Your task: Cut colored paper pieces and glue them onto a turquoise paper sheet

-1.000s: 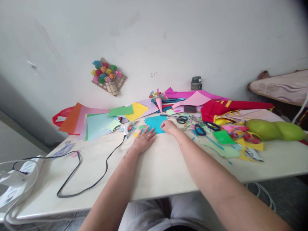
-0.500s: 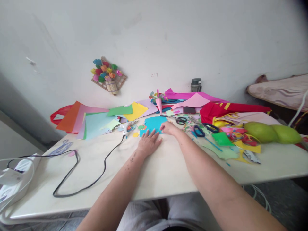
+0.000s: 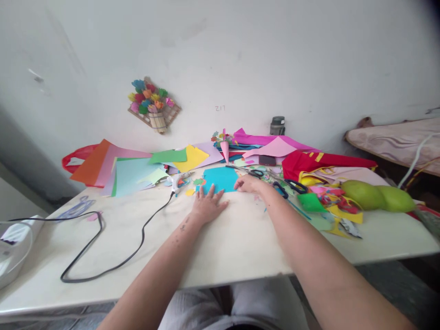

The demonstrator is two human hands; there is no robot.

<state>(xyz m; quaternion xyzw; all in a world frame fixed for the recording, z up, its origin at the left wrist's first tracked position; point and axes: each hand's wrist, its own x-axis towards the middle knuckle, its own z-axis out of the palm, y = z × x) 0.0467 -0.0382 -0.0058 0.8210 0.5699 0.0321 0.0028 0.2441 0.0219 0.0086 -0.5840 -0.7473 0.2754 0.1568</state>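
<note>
A blue sheet of paper (image 3: 220, 178) lies flat on the table in front of me. My left hand (image 3: 207, 206) rests on the table with its fingers spread, the fingertips on the sheet's lower left edge. At the sheet's lower right corner is my right hand (image 3: 249, 184), its fingers curled together in a pinch; what it grips, if anything, is too small to tell. A white glue gun (image 3: 175, 182) with a black cord stands left of the sheet. Scissors (image 3: 256, 173) lie at its right.
Coloured paper sheets (image 3: 134, 174) spread along the back left. Dark-handled scissors (image 3: 296, 186), paper scraps (image 3: 311, 202) and a green cushion-like object (image 3: 362, 195) lie on the right. A pink paper cone (image 3: 224, 150) with flowers is at the back. A power strip (image 3: 22, 233) sits at the left.
My right hand has shifted slightly right along the sheet's edge. More of the blue sheet shows between my hands. The whole view has moved a little.
</note>
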